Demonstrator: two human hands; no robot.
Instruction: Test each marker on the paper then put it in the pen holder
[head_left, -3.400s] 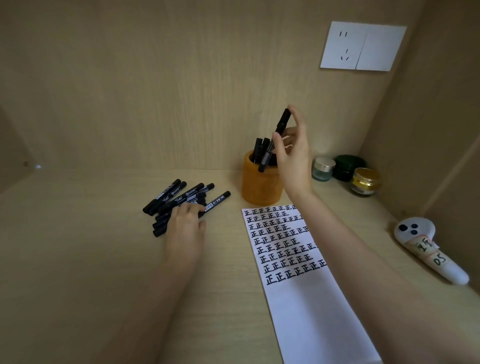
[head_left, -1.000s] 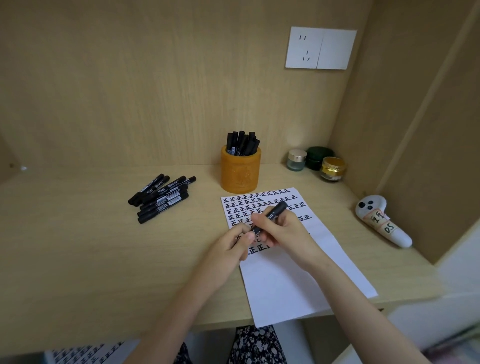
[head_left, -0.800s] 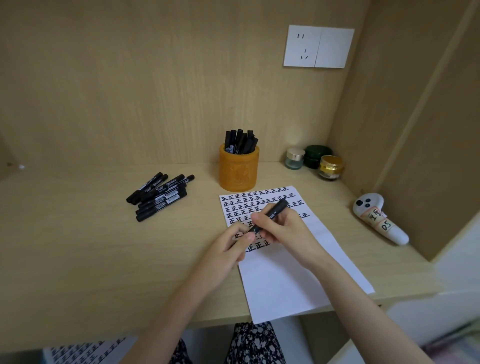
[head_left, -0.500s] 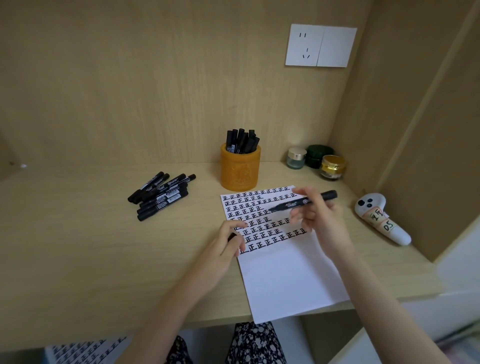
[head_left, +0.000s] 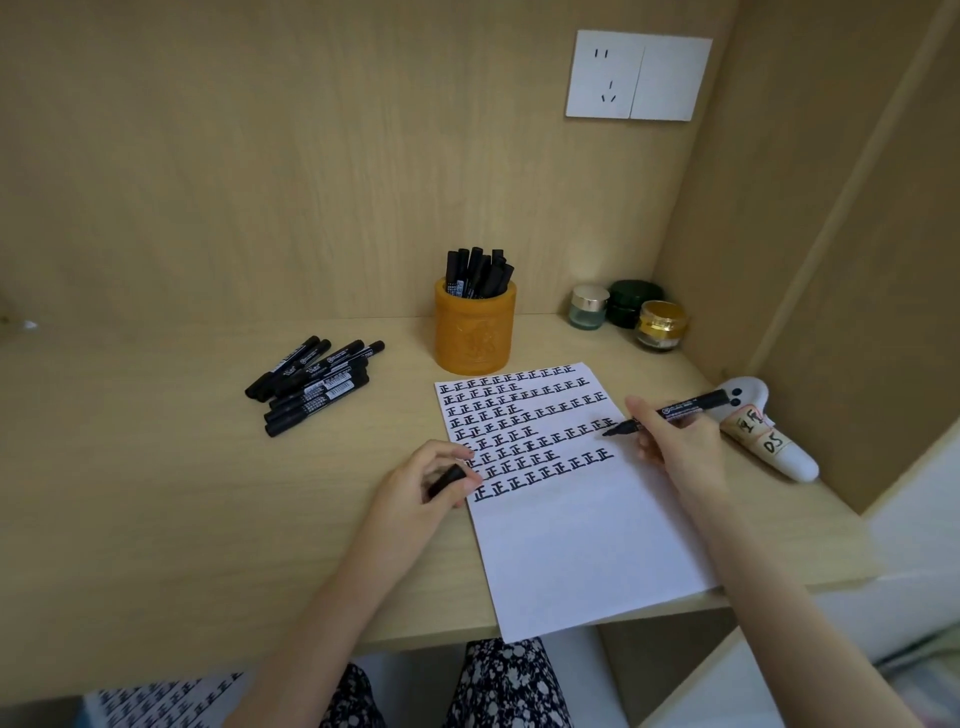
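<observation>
1. On the paper (head_left: 571, 545), at the right end of a row of handwritten "正", your right hand (head_left: 680, 447) is gripping the uncapped marker (head_left: 675, 410).
2. Your left hand (head_left: 415, 493) is pinching its cap (head_left: 447, 480) at the paper's left edge.

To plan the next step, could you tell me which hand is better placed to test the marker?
Right: the right hand holds the uncapped marker, tip at the paper; the left hand only holds the cap.

home desk nook (head_left: 156, 493), cosmetic jars (head_left: 660, 325)
</observation>
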